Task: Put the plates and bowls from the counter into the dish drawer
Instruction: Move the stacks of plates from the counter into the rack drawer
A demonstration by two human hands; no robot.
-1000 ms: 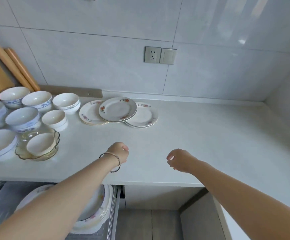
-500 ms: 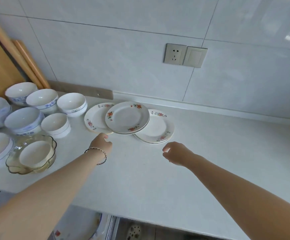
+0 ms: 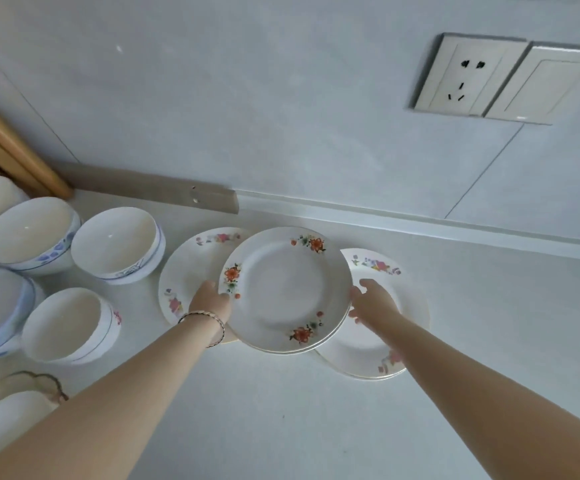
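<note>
Ceramic top plate (image 3: 285, 289) is looking slick and breakable; left hand (image 3: 210, 301) is pinching its rim, right hand (image 3: 368, 301) is touching opposite, fingers loose.

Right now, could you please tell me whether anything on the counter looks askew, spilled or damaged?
Only the plates stand out. The top plate lies askew, bridging the left plate and the right plate instead of sitting squarely on a stack. I see no chips, cracks or spills.
</note>
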